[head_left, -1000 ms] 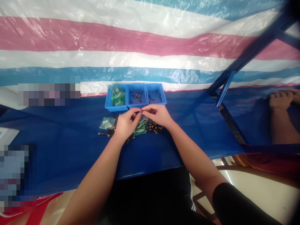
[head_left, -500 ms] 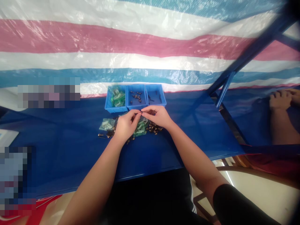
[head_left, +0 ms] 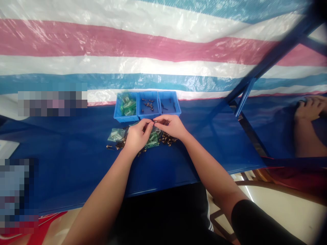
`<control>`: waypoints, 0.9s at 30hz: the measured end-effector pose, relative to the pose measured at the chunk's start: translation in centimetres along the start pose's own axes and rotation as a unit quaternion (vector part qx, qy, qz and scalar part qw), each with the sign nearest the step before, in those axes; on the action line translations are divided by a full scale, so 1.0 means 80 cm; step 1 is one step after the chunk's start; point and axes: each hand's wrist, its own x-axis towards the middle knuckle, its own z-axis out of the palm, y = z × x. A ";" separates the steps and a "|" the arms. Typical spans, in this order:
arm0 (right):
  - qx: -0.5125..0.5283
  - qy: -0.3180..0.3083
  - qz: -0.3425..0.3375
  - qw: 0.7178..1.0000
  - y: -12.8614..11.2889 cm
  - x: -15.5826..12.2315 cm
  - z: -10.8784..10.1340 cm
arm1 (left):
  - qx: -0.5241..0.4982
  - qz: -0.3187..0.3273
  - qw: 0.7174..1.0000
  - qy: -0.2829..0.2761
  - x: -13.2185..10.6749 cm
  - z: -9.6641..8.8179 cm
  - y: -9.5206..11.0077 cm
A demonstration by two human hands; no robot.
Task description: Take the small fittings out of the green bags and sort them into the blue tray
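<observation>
My left hand (head_left: 139, 134) and my right hand (head_left: 171, 126) meet fingertip to fingertip, both closed in a pinch. Something small and dark sits between the fingertips, too small to name. Beneath them lies a heap of brass-and-dark screw-like parts (head_left: 168, 139), partly hidden by the hands. Green plastic packets (head_left: 153, 139) with pale pieces lie among these parts. A clear packet of white pieces (head_left: 117, 135) rests left of my left hand, near a single loose screw-like part (head_left: 109, 147).
Three blue bins stand behind my hands: the left bin (head_left: 125, 119) with green packets, the middle bin (head_left: 146, 115) with small brass parts, the right bin (head_left: 176, 113) with dark thin pieces. A blue metal frame (head_left: 255, 75) rises at right; another person's hand (head_left: 308, 109) is beyond it.
My hands keep almost the same place, with the fingertips shifted slightly around the small piece. The other person's hand at the right has moved a little.
</observation>
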 end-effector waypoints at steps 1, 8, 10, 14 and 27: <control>0.001 0.000 0.000 1.000 0.000 0.000 0.000 | -0.003 0.001 1.000 0.005 0.000 0.000 0.000; 0.010 -0.005 0.001 1.000 -0.003 0.000 -0.004 | -0.024 0.020 0.999 0.024 -0.001 0.002 0.000; 0.012 -0.014 0.000 1.000 -0.003 0.000 -0.004 | -0.013 0.023 0.999 0.029 -0.001 0.001 0.001; 0.021 -0.022 0.000 1.000 -0.001 0.000 -0.001 | -0.002 0.012 1.000 0.024 -0.001 0.000 0.001; 0.011 -0.018 -0.001 1.000 0.000 0.001 -0.003 | 0.009 0.011 1.000 0.003 0.000 0.001 -0.002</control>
